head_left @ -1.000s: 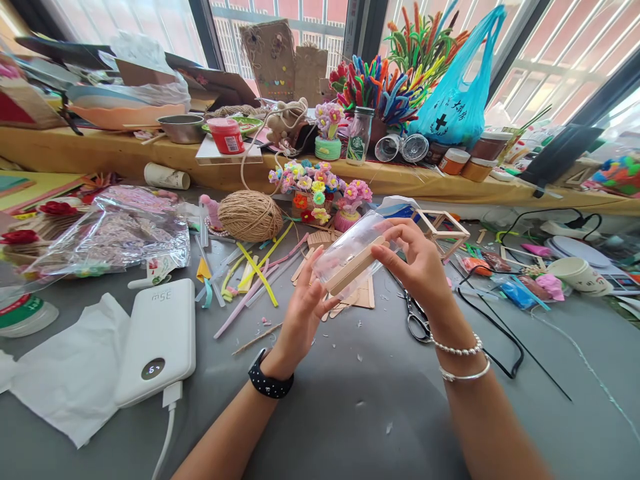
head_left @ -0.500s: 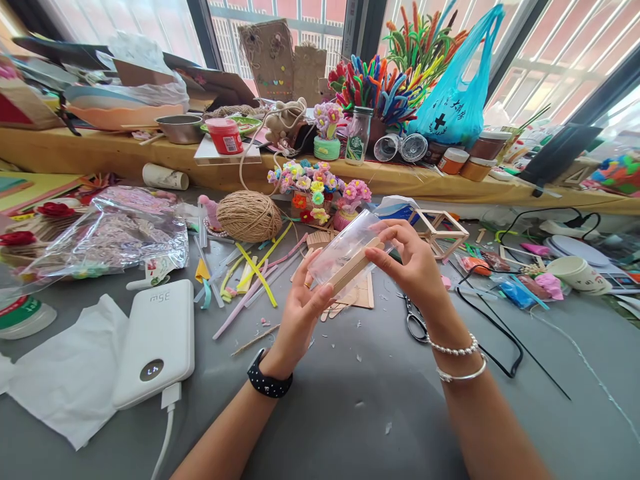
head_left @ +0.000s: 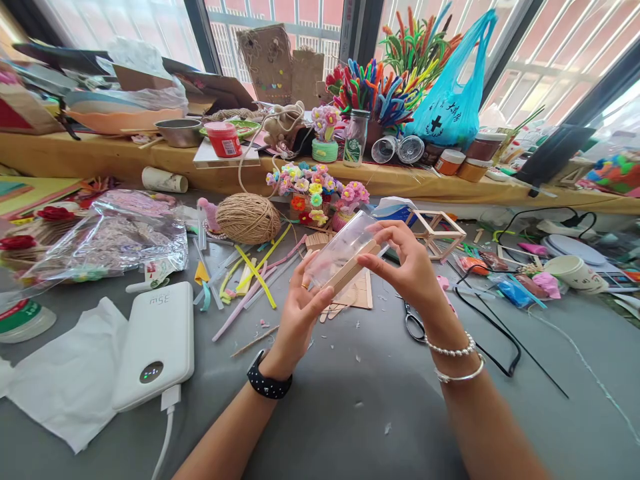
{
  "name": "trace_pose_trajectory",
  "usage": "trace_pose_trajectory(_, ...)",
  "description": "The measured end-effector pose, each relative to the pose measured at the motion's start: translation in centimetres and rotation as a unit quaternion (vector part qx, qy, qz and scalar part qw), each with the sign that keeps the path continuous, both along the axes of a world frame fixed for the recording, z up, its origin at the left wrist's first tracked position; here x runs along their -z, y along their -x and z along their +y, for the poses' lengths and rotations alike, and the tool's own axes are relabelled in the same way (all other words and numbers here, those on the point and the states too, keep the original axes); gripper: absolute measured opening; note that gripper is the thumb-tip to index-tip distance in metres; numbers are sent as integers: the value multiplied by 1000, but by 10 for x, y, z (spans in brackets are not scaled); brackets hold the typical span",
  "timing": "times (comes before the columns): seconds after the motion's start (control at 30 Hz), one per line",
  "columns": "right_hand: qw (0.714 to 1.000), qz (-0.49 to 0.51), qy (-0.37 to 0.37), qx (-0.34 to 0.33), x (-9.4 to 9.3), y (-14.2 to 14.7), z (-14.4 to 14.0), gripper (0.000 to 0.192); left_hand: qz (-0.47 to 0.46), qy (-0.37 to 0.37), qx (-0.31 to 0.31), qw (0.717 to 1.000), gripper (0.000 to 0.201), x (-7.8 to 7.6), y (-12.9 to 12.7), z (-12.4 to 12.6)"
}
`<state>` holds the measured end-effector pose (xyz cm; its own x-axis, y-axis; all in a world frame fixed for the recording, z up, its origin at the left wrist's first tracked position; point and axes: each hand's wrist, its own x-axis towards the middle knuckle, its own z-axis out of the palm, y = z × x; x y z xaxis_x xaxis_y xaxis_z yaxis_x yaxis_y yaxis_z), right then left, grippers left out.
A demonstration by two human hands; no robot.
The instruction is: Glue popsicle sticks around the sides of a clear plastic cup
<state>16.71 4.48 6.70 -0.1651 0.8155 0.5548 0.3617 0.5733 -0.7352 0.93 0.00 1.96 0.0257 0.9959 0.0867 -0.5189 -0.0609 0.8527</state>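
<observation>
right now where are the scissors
In the head view the scissors lie on the grey table just under the right hand, beside its wrist, with the black cable to their right.

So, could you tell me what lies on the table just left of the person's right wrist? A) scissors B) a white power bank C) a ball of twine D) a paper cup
A: the scissors lie on the grey table beside the right hand and its braceleted wrist.
</observation>
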Motion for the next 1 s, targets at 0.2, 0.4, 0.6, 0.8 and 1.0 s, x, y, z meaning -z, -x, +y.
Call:
trace_pose_trajectory(0.2,1000,-16,-18,4,0,1,0,24,-35,19,28,999,54,2,0,1)
trace_pose_trajectory(0.4,999,-29,-17,10,0,3,0,29,-15,68,103,992,50,3,4,1)
trace_pose_trajectory(0.6,999,-13,26,23,5,8,1,58,1,81,190,978,52,6,7,3)
trace_pose_trajectory(0.8,995,36,96,15,32,15,-16,64,13,68,146,987,59,10,4,5)
trace_pose_trajectory(1.0,970,139,194,-44,67,12,-39,66,121,81,176,974,87,18,-3,6)
